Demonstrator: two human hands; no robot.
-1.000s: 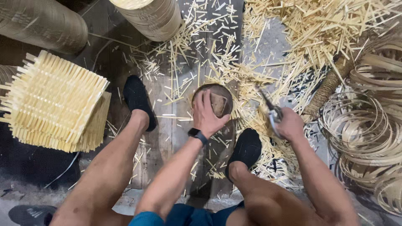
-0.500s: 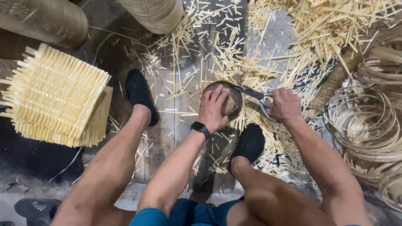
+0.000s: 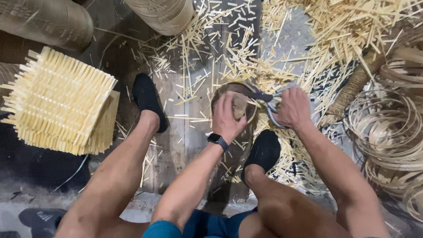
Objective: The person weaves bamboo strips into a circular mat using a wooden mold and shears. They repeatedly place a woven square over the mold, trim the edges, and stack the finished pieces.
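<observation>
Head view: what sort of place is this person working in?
Probably a small bamboo or cane weaving workshop. Cut splints litter the plank floor, woven panels are stacked on one side, coiled strips lie on the other, and the right hand holds shears.

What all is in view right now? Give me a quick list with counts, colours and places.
round block: one, brown, centre, under the left hand
shears: one pair, grey metal, across the block's right edge
woven panels: a stack, pale yellow, left
offcuts: many, pale yellow, strewn over the floor, thickest top right
coiled strips: several, tan, right edge
woven cylinders: two, tan, top left
watch: one, black, left wrist
shoes: two, black, either side of the block
left hand: on the block
right hand: gripping the shears
</observation>
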